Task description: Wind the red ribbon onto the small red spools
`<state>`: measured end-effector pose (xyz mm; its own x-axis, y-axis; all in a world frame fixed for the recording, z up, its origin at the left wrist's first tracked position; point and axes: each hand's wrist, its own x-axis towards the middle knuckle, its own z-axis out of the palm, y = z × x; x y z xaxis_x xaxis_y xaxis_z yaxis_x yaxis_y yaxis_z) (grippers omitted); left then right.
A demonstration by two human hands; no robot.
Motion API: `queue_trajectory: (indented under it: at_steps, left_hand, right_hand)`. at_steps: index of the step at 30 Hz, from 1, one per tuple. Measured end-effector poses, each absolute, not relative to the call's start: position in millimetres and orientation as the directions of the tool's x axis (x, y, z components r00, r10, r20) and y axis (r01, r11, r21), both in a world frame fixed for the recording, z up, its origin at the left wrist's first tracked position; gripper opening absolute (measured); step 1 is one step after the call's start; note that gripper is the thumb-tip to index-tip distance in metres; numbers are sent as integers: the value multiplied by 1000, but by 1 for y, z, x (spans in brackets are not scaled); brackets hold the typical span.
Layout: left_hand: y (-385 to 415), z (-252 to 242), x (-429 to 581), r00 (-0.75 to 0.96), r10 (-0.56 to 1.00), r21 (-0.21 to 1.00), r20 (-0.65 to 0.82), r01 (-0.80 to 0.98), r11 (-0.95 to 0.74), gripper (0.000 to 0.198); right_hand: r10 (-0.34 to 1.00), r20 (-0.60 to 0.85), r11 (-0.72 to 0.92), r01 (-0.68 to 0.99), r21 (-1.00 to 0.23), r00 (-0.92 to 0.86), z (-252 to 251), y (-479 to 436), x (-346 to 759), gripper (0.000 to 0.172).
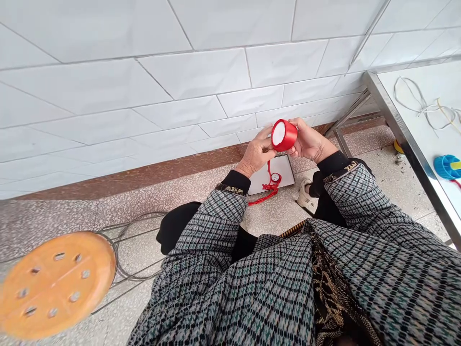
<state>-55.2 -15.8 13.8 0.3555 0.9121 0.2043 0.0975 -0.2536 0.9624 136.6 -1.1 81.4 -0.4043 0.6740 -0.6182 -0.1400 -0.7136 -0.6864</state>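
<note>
Between my two hands, out in front of me, is a roll of red ribbon with a white round end turned toward the camera. My left hand pinches its left side, with the fingertips at the rim. My right hand is wrapped around its right side, and some of those fingers are hidden behind the roll. Below the hands, a shallow white tray rests on the floor. A tangle of red ribbon and a small round white-and-red piece lie in it, with some ribbon trailing over the near edge.
A metal-framed table stands at the right, bearing loose pale wire and a blue plastic spool. An orange stool top with holes fills the lower left, beside dark looped wire. White wall tiles rise ahead.
</note>
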Motion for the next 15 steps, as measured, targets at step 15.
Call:
queue_trajectory:
  at_steps: [15]
  left_hand:
    - [-10,17,-64,310,903,861,297,322,-394,11]
  right_hand:
    - [689,-587,-681,-102,-725,-425,86,-6,136,42]
